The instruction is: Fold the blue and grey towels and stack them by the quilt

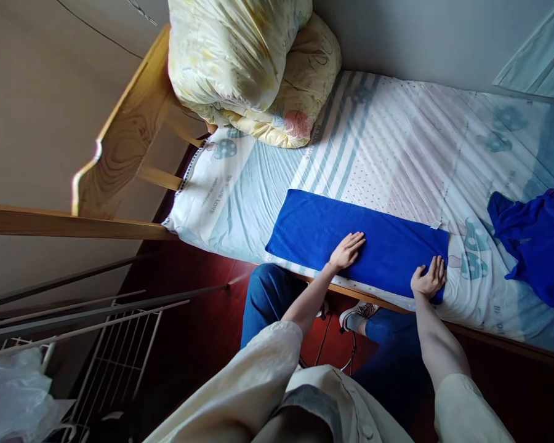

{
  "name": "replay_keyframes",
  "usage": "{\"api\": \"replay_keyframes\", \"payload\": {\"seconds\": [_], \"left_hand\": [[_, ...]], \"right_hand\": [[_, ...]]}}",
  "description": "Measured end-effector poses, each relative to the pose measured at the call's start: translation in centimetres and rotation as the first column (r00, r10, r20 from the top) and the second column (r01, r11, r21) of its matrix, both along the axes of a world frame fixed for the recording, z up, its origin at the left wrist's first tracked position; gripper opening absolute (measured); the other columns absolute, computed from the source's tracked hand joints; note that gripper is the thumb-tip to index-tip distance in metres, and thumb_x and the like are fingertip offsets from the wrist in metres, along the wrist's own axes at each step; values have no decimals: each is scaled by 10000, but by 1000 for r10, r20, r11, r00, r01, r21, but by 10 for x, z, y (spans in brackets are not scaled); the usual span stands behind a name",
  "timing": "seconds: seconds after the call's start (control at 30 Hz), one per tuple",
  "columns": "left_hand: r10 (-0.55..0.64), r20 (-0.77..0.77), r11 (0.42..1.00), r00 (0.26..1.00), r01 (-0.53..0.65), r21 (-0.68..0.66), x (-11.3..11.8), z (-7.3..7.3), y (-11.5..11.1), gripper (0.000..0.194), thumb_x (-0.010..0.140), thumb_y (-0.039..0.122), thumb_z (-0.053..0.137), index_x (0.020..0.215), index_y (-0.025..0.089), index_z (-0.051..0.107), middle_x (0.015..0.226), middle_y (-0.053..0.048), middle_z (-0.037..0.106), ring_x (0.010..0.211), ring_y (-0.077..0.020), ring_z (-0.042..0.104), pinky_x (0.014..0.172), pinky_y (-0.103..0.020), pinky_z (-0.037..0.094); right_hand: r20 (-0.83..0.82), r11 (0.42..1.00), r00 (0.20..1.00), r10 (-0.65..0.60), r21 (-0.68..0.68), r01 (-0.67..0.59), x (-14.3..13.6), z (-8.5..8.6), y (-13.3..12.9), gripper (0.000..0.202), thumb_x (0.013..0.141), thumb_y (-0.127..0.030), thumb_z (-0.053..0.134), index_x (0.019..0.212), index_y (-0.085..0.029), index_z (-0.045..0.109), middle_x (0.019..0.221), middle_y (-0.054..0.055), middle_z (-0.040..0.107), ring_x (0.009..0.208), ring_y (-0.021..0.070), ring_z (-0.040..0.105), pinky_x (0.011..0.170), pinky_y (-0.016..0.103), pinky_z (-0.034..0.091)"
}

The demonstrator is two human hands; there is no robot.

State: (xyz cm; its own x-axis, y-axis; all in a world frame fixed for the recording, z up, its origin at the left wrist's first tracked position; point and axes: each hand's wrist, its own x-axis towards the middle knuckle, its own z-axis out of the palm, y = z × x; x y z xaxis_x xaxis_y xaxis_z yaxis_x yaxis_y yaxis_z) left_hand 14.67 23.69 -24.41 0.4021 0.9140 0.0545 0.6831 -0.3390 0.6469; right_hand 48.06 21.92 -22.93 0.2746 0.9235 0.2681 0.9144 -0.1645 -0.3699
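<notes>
Blue towel (pixel 314 227) is lying flat on the bed (pixel 388 166), along its near edge, directly under both hands. Long axis is running across the person's front, roughly parallel to that edge: left end facing the headboard (pixel 129 132), right end facing a crumpled blue cloth (pixel 535 237), well apart from the left hand. Left hand (pixel 348 251) is resting palm down near mid-length, fingers extended and angling right, gripping nothing. Right hand (pixel 430 278) is resting just inside the right end, fingers together and pointing away from the body, thumb apart, also gripping nothing. Right hand is sitting nearer that short end; a small white label (pixel 436 225) is showing by its far corner.
</notes>
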Motion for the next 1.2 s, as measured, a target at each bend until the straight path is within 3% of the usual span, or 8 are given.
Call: {"api": "replay_keyframes", "payload": {"seconds": [0.23,0.37,0.53,0.73,0.87,1.0,1.1,1.2], "left_hand": [[227,-199,972,953,-233,-8,-124,21,-2,612,996,271,366,1578,140,505,1660,-113,480,1606,-246,344,1346,-524,235],[314,-240,943,919,-331,-36,-171,28,-8,614,1009,311,341,1561,110,516,1670,-133,462,1620,-259,313,1342,-527,216],[511,-326,841,795,-541,-2,-200,33,-14,637,1033,335,327,1614,95,433,1725,-147,362,1657,-264,200,1348,-539,175],[581,-472,731,663,-680,-56,-208,40,-1,656,1063,353,311,1676,121,310,1766,-143,257,1670,-258,137,1353,-545,152],[639,-504,685,582,-728,28,-161,49,4,655,1090,363,268,1667,55,295,1759,-229,209,1671,-333,92,1325,-654,116],[243,-403,965,882,-261,12,-37,44,-16,625,1074,445,401,1632,165,432,1765,-172,238,1667,-371,75,1317,-667,144],[-125,-307,989,944,141,33,54,29,-29,625,1055,515,461,1634,283,443,1775,-82,255,1668,-341,110,1336,-615,164],[-48,-299,997,953,65,48,84,23,-13,618,1066,489,439,1648,280,422,1778,-88,243,1666,-344,128,1335,-631,147]], "right_hand": [[2,1000,1000,3,-7,-3,-1,2,0,575,964,-280,401,1454,-59,604,1479,266,614,1452,363,537,1174,592,435],[2,1000,1000,0,-20,0,-1,4,0,588,959,-278,410,1475,-57,584,1495,271,598,1454,372,528,1166,599,436],[-18,1000,1000,-2,-28,1,-3,6,0,585,949,-267,415,1476,-85,591,1497,261,597,1453,376,526,1164,618,425],[-34,999,999,-11,-38,10,-5,12,1,602,932,-263,429,1485,-79,579,1503,270,591,1448,397,525,1176,652,397],[-27,1000,1000,-14,-27,13,-6,12,1,601,924,-255,435,1473,-67,590,1478,276,608,1427,402,544,1167,651,408],[-11,999,999,-31,23,31,-6,8,1,584,908,-272,450,1431,-83,626,1441,265,637,1404,410,558,1137,648,426],[6,998,999,-35,51,34,-6,6,2,576,898,-283,455,1413,-100,638,1416,252,654,1390,409,567,1122,639,435],[23,998,999,-28,64,26,-5,6,2,573,902,-285,448,1410,-102,637,1413,251,657,1358,399,601,1121,625,442]]}}
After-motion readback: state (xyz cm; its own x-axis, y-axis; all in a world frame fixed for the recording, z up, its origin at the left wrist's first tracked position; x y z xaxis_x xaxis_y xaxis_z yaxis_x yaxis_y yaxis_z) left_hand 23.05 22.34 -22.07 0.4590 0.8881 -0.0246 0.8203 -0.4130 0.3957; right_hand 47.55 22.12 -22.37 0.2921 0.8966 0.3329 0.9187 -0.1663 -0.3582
